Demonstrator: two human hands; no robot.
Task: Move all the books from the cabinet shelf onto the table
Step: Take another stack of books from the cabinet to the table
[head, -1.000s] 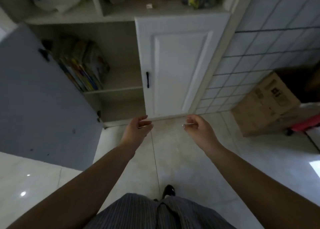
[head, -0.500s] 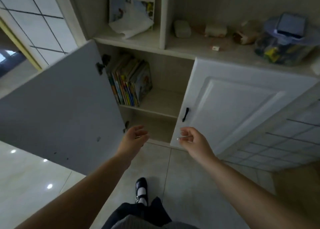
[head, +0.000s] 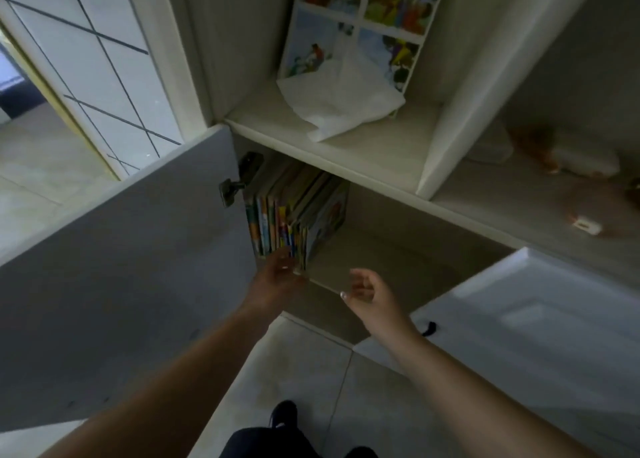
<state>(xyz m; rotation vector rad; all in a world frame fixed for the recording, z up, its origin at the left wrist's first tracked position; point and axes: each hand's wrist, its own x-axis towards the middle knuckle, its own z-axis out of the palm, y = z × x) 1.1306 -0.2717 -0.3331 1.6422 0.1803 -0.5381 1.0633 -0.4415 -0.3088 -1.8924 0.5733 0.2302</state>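
Several thin colourful books [head: 294,212] stand upright in a row at the left end of the cabinet shelf [head: 374,260], behind the open left door. My left hand [head: 278,277] reaches to the lower front edges of the books, fingers extended and blurred; whether it touches them is unclear. To the right, in front of the shelf edge, my right hand [head: 367,293] hovers with loosely curled fingers and holds nothing. No table is in view.
The grey open cabinet door [head: 121,274] stands at my left, and the closed white door [head: 526,322] at my right. On the upper shelf lean a picture book [head: 363,18] and white paper [head: 339,101]. Small objects lie on the counter at right. Tiled floor below.
Both hands have moved forward and up toward the shelf, the left one reaching the books. The view has come closer to the cabinet and tilted upward.
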